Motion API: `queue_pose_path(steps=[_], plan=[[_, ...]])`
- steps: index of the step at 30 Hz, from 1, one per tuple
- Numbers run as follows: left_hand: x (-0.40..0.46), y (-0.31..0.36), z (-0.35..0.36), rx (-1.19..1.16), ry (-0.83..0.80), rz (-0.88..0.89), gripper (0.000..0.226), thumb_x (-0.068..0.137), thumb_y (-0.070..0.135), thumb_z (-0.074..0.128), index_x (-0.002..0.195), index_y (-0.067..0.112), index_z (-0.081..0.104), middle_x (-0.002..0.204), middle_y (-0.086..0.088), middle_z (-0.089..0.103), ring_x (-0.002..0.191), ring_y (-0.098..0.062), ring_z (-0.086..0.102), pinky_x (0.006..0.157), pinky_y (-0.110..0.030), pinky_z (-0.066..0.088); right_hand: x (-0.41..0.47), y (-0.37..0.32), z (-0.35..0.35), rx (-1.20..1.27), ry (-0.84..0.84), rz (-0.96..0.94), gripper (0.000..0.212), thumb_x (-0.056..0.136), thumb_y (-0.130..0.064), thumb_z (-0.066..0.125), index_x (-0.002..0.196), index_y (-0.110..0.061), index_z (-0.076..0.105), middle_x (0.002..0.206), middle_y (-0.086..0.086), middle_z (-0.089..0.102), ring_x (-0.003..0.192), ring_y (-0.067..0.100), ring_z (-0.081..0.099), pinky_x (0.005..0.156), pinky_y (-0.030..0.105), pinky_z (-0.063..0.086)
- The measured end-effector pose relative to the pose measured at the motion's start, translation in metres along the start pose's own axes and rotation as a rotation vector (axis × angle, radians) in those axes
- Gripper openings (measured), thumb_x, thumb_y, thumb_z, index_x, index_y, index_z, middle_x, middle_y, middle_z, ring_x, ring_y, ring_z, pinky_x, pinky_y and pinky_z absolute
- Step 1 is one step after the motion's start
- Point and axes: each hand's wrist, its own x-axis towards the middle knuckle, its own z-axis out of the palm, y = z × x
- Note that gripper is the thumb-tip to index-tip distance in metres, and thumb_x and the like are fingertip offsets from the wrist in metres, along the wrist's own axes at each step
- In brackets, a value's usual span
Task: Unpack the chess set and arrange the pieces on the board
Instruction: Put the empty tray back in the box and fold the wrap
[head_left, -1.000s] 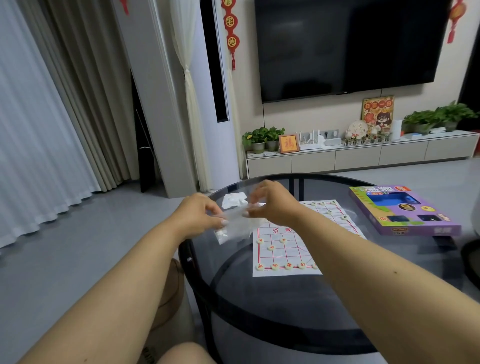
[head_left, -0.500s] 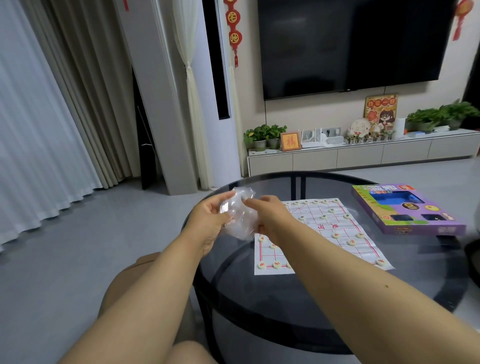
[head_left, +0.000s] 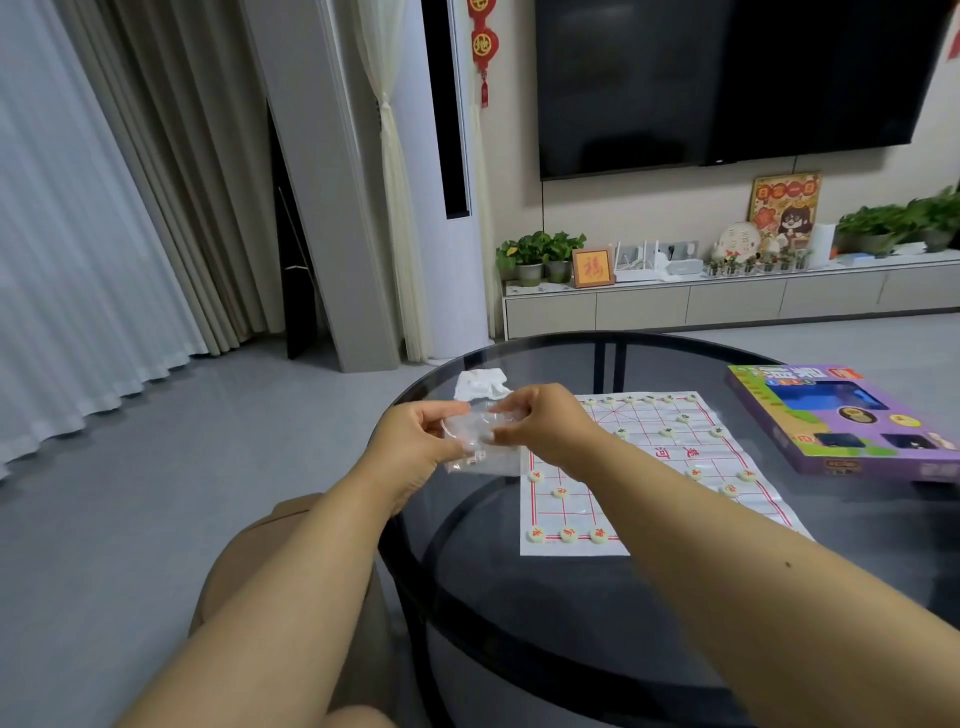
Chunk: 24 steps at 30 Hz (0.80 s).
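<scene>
Both hands pinch a clear plastic bag above the counter: the left hand grips its nine o'clock edge, the right hand its three o'clock edge. The paper board, dotted with round pieces, lies at three o'clock of the bag; a purple box sits farther that way.

Near edge of surface: I see bare glass in the lower middle of the frame.
Centre: board with pieces along its rows blocks a low sweep.
Right: purple box stands beside the board.
Upper centre: crumpled white wrapper just behind my hands.
</scene>
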Motion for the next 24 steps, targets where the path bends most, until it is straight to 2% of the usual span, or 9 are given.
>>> queue_pose_path(steps=[3,6,9,11,15,17,19,22,24], plan=[[0.006,-0.009,-0.002,0.148,0.005,0.036,0.020,0.072,0.013,0.082,0.084,0.025,0.073,0.091,0.002,0.070,0.085,-0.016,0.064,0.072,-0.023,0.050,0.014,0.009,0.003,-0.061,-0.054,0.006,0.022,0.077,-0.026,0.077,0.089,-0.010,0.069,0.065,-0.002,0.057,0.054,0.007,0.047,0.048,0.018,0.035],[0.017,-0.028,-0.003,0.120,-0.011,-0.020,0.011,0.079,0.023,0.077,0.087,0.023,0.069,0.095,0.003,0.068,0.086,-0.011,0.062,0.071,-0.017,0.045,0.031,0.024,0.009,0.017,-0.105,0.030,0.022,0.079,-0.026,0.075,0.087,-0.006,0.069,0.071,0.000,0.059,0.062,0.010,0.051,0.056,0.021,0.040],[0.024,-0.044,0.007,-0.046,0.012,-0.081,0.014,0.087,0.011,0.067,0.098,0.004,0.062,0.081,-0.005,0.070,0.069,-0.012,0.063,0.061,-0.018,0.050,0.050,0.041,0.020,0.136,-0.139,0.070,0.027,0.081,-0.025,0.073,0.093,-0.002,0.069,0.076,0.003,0.065,0.066,0.011,0.058,0.062,0.021,0.046],[0.030,-0.055,0.015,-0.167,0.076,-0.096,0.018,0.089,0.000,0.062,0.103,0.009,0.057,0.078,-0.005,0.072,0.064,-0.013,0.067,0.056,-0.025,0.053,0.065,0.050,0.029,0.186,-0.143,0.080,0.027,0.084,-0.029,0.070,0.093,-0.004,0.069,0.077,0.003,0.066,0.067,0.011,0.058,0.066,0.022,0.047],[0.053,-0.085,0.018,-0.139,0.320,-0.075,0.021,0.087,0.002,0.063,0.085,0.022,0.067,0.080,-0.006,0.071,0.074,-0.029,0.068,0.069,-0.049,0.057,0.104,0.066,0.035,0.169,-0.045,0.042,0.033,0.091,-0.046,0.055,0.092,-0.015,0.067,0.085,0.000,0.068,0.079,0.016,0.061,0.083,0.034,0.050],[0.060,-0.098,0.018,-0.115,0.392,-0.080,0.022,0.088,0.006,0.062,0.082,0.025,0.072,0.078,0.002,0.072,0.075,-0.022,0.069,0.071,-0.043,0.059,0.126,0.072,0.033,0.079,0.032,0.033,0.034,0.094,-0.045,0.048,0.096,-0.013,0.063,0.089,0.003,0.066,0.084,0.019,0.060,0.080,0.033,0.048],[0.064,-0.107,0.018,-0.085,0.402,-0.087,0.021,0.091,0.012,0.060,0.090,0.028,0.073,0.083,0.009,0.073,0.078,-0.012,0.069,0.075,-0.034,0.058,0.146,0.075,0.030,-0.036,0.078,0.000,0.037,0.097,-0.042,0.044,0.101,-0.009,0.061,0.089,0.003,0.062,0.083,0.018,0.055,0.073,0.030,0.042],[0.074,-0.119,0.019,0.020,0.380,-0.086,0.021,0.094,0.027,0.055,0.103,0.026,0.074,0.092,0.011,0.073,0.087,-0.007,0.067,0.084,-0.035,0.054,0.183,0.078,0.032,-0.178,0.090,-0.027,0.040,0.098,-0.039,0.041,0.121,-0.010,0.059,0.120,0.005,0.061,0.108,0.022,0.056,0.087,0.030,0.040],[0.080,-0.124,0.018,0.073,0.402,-0.091,0.028,0.094,0.037,0.051,0.102,0.024,0.074,0.085,0.009,0.071,0.078,-0.006,0.063,0.074,-0.031,0.051,0.207,0.081,0.038,-0.288,0.094,-0.040,0.043,0.099,-0.038,0.040,0.130,-0.012,0.053,0.136,0.005,0.051,0.123,0.023,0.048,0.098,0.032,0.036]])
